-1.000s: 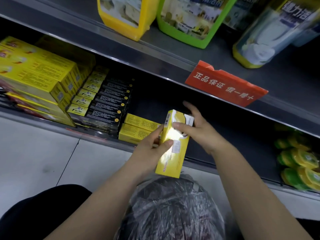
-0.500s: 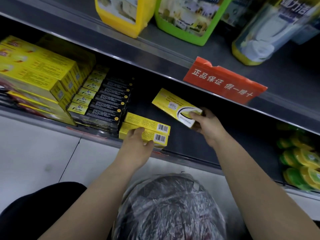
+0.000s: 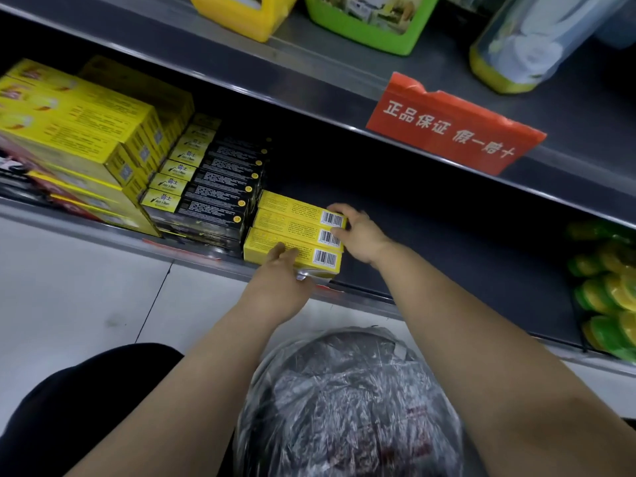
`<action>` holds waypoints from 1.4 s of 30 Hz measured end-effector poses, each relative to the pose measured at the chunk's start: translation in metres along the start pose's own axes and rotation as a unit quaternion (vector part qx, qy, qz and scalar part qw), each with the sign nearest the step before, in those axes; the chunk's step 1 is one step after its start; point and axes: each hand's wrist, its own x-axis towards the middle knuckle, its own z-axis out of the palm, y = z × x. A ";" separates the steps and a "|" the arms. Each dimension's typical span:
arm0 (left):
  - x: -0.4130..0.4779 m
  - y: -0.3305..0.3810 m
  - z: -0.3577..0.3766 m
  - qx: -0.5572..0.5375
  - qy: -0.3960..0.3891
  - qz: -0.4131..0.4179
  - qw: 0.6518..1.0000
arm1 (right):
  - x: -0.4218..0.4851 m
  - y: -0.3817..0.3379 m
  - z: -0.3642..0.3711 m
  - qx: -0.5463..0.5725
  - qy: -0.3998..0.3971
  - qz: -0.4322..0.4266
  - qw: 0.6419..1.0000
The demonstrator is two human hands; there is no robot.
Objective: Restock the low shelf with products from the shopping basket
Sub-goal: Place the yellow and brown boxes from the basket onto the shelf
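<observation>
Three yellow boxes (image 3: 292, 232) with barcodes lie side by side on the dark low shelf (image 3: 447, 256), next to rows of black boxes (image 3: 220, 197). My right hand (image 3: 361, 235) is at the right ends of the two farther boxes, its fingers curled round the barcode end of the farthest one. My left hand (image 3: 280, 280) rests with straight fingers on top of the nearest yellow box, at the shelf's front edge. Below my arms sits a dark load under crinkled clear plastic (image 3: 347, 407); whether it is the basket I cannot tell.
Large yellow cartons (image 3: 79, 132) are stacked at the shelf's left. Green and yellow round packs (image 3: 609, 290) fill its right end. An upper shelf carries a red sign (image 3: 451, 125) and yellow and green containers. White floor tiles (image 3: 86, 297) lie in front.
My right hand has lowered the yellow box from the air onto the shelf behind the other two. My left hand stays on the nearest box.
</observation>
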 end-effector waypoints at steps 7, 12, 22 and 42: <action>-0.008 0.027 0.011 0.007 0.023 0.050 0.998 | -0.061 0.000 -0.022 0.037 0.019 0.042 0.998; -0.036 0.078 0.043 -0.027 -0.092 0.209 0.973 | -0.183 0.041 -0.096 0.068 0.085 0.054 0.993; -0.112 0.222 0.164 0.073 -0.290 0.530 0.793 | -0.437 0.153 -0.140 -0.078 0.341 0.306 0.886; -0.121 0.285 0.256 0.308 -0.177 0.601 0.716 | -0.441 0.185 -0.125 0.458 0.247 0.154 0.840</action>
